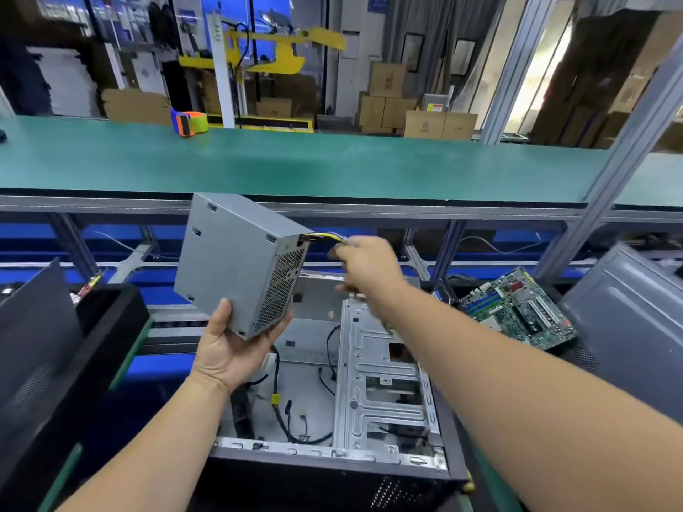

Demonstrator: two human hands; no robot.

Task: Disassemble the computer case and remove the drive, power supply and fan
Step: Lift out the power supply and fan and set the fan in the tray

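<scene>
**Clerk:** Item one, power supply (pixel 236 267); count, one; location, lifted clear above the open computer case (pixel 332 400), tilted, its long axis running from your 7 o'clock up toward 1 o'clock; where do your hands stand?

**Checker:** Your left hand (pixel 229 349) cups the lower corner from beneath, thumb on the broad grey face, fingers (pixel 275 328) curled under the perforated end; grasping the unit. Your right hand (pixel 364 266) sits at 3 o'clock of the unit, just beside the end where the cable bundle (pixel 327 239) comes out; it looks clenched round those cables, though blur leaves the hold itself uncertain.

**Clerk:** Governing relation for the next move?

**Checker:** The bundle leaves the unit at its upper right corner and runs toward your right hand; the right hand is the nearer one to the cables, the left the nearer to the body; by my judgement, whether any lead is tethered inside the case cannot be told, so gather the cables before carrying the unit off.

**Clerk:** Remaining stock?

**Checker:** Case, one, at 6 o'clock, side open, loose black wires in its floor; drive cage (pixel 384 378), one, at the right of the interior; motherboard (pixel 517 308), one, out of the case at 3 o'clock; tape dispenser (pixel 189 123), one, on the green table (pixel 332 168) at 11 o'clock; fan, none identifiable; drive, not discernible.
</scene>
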